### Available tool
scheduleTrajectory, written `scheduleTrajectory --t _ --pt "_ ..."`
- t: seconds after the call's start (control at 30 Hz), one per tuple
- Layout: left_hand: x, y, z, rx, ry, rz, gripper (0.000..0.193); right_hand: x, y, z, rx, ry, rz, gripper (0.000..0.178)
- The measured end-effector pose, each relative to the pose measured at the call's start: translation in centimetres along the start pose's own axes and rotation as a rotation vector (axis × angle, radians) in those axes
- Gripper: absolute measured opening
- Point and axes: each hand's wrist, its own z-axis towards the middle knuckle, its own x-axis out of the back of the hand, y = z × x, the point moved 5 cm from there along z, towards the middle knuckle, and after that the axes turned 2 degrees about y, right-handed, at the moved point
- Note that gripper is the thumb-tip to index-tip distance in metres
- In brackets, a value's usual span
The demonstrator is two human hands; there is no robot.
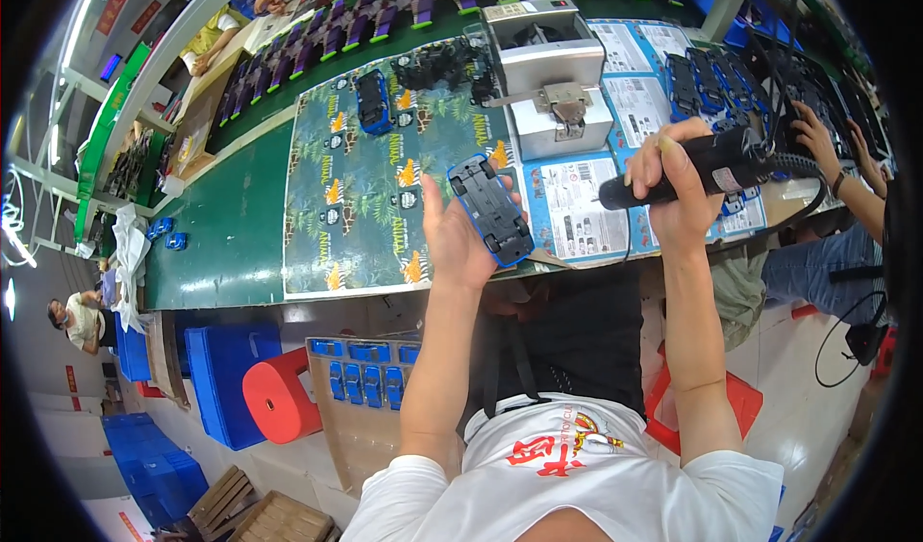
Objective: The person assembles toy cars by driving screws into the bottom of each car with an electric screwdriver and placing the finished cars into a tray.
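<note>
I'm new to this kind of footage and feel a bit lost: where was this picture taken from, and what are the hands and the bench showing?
There is no robot here. A wide fisheye camera on a person's head looks down, so straight edges bend near the rim. The bare arms from below are the wearer's own. The left hand holds a blue toy car, its black underside showing. The right hand grips a black corded tool, perhaps a power screwdriver. On the green bench lies a patterned sheet, with another blue car on it. A silver metal device stands beyond the hands. At right, another person's hand appears.
</note>
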Motion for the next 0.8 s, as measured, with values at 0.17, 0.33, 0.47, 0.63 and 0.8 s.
scheduleTrajectory --t 0.17,0.33,0.47,0.63,0.8 --pt "-1.0 4.5 0.5 -0.444 0.189 0.777 0.063 0.5 1.5 -0.6 -0.032 0.063 -0.039 0.015" --pt "-3.2 7.4 -0.1 -1.114 -0.255 2.297 0.062 1.6 3.0 -1.2 -0.06 0.094 -0.099 0.012" --pt "0.3 11.9 -2.1 -0.984 -0.283 2.522 0.071 2.6 3.2 -1.4 -0.083 0.063 -0.06 0.012" --pt "4.4 24.6 -8.6 -0.868 0.304 2.835 0.091 3.2 3.8 -1.0 -0.099 0.016 -0.042 0.01" --pt "9.8 28.8 -14.4 -1.048 0.696 2.643 0.083 3.6 4.1 -0.8 -0.069 -0.044 -0.027 0.01"
